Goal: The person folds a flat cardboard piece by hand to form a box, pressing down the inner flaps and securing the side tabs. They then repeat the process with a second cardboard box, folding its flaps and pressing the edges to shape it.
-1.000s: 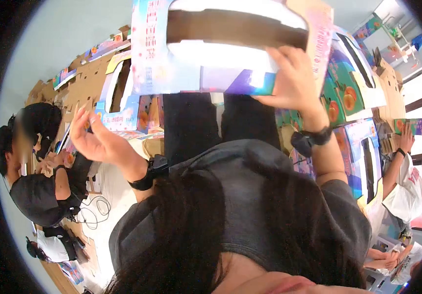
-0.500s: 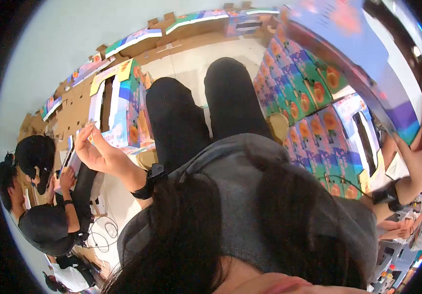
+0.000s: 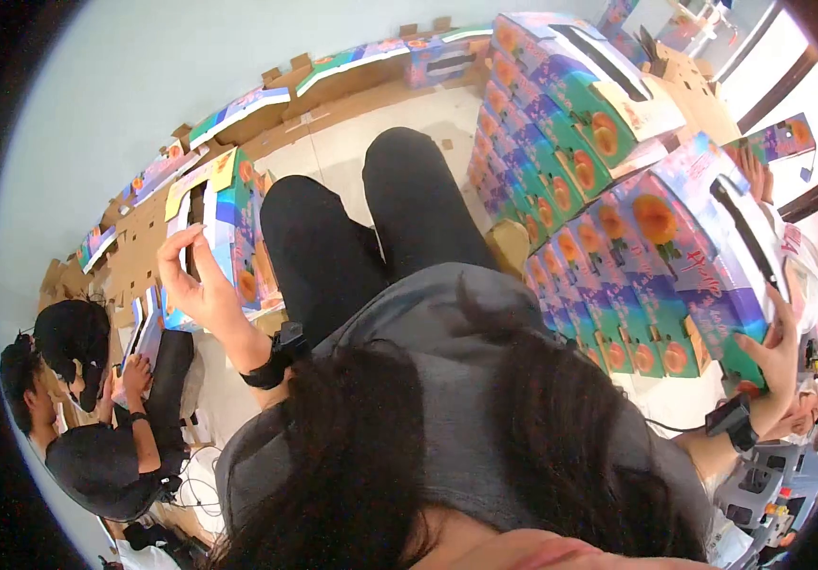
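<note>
My right hand [image 3: 772,351] grips the near right corner of a colourful carton [image 3: 656,218], thumb on the printed side and fingers along the edge. This carton has peach-like fruit pictures and a dark slot in its white-and-blue upper face. It sits at the top of a stack of like cartons [image 3: 608,304]. My left hand [image 3: 202,290] is raised at the left, thumb and fingertips pinched together. Whatever it may hold is too small to make out. Behind it stands another carton [image 3: 238,223] with a yellow flap and a dark slot.
A taller carton stack [image 3: 561,123] stands beyond my knees to the right. Opened cartons [image 3: 352,66] line the wall. At left, a seated person [image 3: 95,446] handles a carton [image 3: 143,328]. Another person's hand [image 3: 756,171] is near the top carton's far end.
The carton at my right hand has come down and left onto the stack, with the hand lowered alongside. My left hand stays pinched and has shifted slightly right. The view has turned a little.
</note>
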The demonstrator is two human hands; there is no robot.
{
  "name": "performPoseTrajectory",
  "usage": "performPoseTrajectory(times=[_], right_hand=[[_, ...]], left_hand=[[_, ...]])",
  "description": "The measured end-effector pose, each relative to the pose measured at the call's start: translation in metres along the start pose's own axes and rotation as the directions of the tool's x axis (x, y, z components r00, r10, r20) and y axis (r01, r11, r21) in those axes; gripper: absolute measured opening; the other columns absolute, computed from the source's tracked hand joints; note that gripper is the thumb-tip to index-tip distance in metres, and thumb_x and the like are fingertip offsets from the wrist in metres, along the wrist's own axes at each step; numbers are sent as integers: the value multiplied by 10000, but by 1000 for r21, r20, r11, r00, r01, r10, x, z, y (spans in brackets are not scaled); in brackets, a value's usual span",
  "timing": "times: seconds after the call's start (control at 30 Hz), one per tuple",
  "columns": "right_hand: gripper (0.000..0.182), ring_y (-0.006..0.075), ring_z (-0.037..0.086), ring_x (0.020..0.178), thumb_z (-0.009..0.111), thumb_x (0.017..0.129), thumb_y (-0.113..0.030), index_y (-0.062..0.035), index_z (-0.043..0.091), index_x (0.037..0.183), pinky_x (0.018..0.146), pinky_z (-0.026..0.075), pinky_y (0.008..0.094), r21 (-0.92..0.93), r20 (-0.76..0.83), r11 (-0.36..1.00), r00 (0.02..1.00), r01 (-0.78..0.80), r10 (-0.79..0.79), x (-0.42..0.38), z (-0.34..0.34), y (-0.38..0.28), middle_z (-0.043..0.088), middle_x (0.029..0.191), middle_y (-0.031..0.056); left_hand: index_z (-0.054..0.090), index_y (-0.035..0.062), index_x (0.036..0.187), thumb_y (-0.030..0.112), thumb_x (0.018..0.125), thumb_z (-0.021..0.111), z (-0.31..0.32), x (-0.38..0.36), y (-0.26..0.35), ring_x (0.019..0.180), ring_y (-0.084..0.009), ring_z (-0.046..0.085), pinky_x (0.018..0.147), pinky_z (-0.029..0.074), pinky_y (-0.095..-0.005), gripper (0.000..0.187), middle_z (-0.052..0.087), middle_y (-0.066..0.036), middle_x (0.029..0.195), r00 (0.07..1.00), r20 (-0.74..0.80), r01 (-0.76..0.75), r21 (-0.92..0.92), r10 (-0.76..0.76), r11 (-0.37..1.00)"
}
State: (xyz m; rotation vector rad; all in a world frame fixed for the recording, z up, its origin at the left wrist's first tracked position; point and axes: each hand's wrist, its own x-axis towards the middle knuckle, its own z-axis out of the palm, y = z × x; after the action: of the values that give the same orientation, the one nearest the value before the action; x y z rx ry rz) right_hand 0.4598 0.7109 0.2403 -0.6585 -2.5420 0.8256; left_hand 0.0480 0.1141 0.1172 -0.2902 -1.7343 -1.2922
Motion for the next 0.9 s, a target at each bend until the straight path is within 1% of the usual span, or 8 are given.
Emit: performPoseTrajectory(times=[0.17,0.4,0.47,0.5,0.6,0.73,0.8,0.9], right_hand=[[877,236,436,1363,845,651,-4,67,459,1435,1135,351,347,95,-10,995,999,-37,38,19,21,63,481,1440,164],[863,168,536,1171,855,653,2,23,497,1439,885,452,245,-94,-72,995,997,35,-42,51,48,102,535,1333,112],[860,154,546,1123,868,646,-11,9,518,1432,826,456,225,-128,-40,990,998,-60,55,56,53,101,547,1300,100],[860,152,549,1108,875,640,-19,0,531,1428,814,454,223,-140,-17,971,981,-196,196,55,60,75,557,1283,96],[898,227,601,1085,912,605,-86,-45,560,1429,915,473,339,-373,-30,887,959,-272,282,56,61,66,615,1230,144],[848,350,614,1121,907,648,-174,-61,571,1418,995,461,435,-734,-61,679,996,3,-71,64,59,-8,630,1282,207],[710,352,595,1206,865,706,-143,-22,601,1354,1034,444,432,-631,-75,713,891,304,-447,81,74,-79,647,1310,180],[523,353,636,1064,848,699,-160,18,677,1161,955,476,433,-504,52,596,711,625,-701,94,105,-171,699,1089,160]], left_hand=[[652,23,975,-9,922,638,-6,0,-2,977,-146,609,928,464,-303,64,672,-54,1003,992,119,-50,75,41,996],[663,50,952,20,918,643,-9,0,6,935,-127,603,817,431,-281,50,685,-22,985,980,194,-86,194,48,977],[662,49,951,20,916,645,-9,-1,6,925,-127,599,783,422,-275,49,687,-21,982,976,213,-86,225,37,970],[662,48,951,21,915,647,-7,-1,8,919,-126,597,770,418,-273,47,688,-21,981,974,224,-101,250,44,963],[662,44,959,25,913,652,-4,-2,7,902,-127,592,755,417,-271,51,688,-27,982,958,278,-154,278,74,948],[673,38,991,42,916,669,2,-2,3,890,-135,588,772,428,-274,75,687,-41,993,946,310,-174,240,95,955],[679,36,1013,50,921,675,3,-3,5,893,-140,588,795,438,-280,92,687,-48,1002,958,282,-132,261,55,956],[676,26,1077,58,931,677,3,-5,1,930,-154,604,857,462,-297,150,688,-57,1014,965,261,-87,263,16,961]])
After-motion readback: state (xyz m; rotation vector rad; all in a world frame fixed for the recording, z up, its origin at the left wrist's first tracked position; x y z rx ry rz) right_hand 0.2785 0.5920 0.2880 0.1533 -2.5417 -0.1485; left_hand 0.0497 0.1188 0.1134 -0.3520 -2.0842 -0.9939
